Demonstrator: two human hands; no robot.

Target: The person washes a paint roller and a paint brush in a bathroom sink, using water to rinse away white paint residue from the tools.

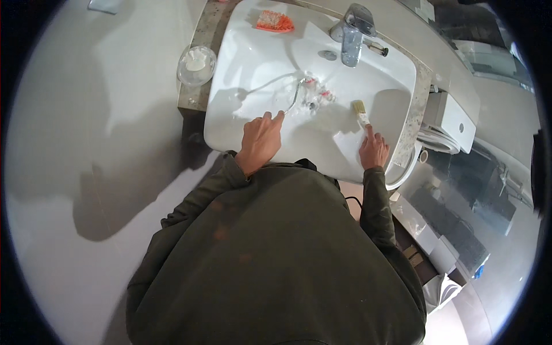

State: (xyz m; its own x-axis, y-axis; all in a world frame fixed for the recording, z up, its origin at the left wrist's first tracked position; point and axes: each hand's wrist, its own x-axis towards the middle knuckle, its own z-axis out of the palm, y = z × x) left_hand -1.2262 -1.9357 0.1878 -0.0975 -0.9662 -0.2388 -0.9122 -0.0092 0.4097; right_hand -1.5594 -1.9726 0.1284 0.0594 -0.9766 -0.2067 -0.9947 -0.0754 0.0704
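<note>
My left hand (261,141) is closed round the handle end of a small paint roller (297,95) over the white sink (241,123). Its bent wire frame reaches toward the sink's middle, where a red-and-white part lies amid white suds (318,95) near the drain. At the right of the basin, my right hand (374,149) grips a paintbrush (360,111) with pale yellow bristles pointing away from me. The fingers hide most of both handles.
A grey faucet (352,37) stands at the sink's far edge. An orange-and-white scrubbing sponge (275,22) rests at the far left of the basin. Left of the sink, a clear round dish (196,66) holds something white on the stone counter. A white toilet (448,123) is to the right.
</note>
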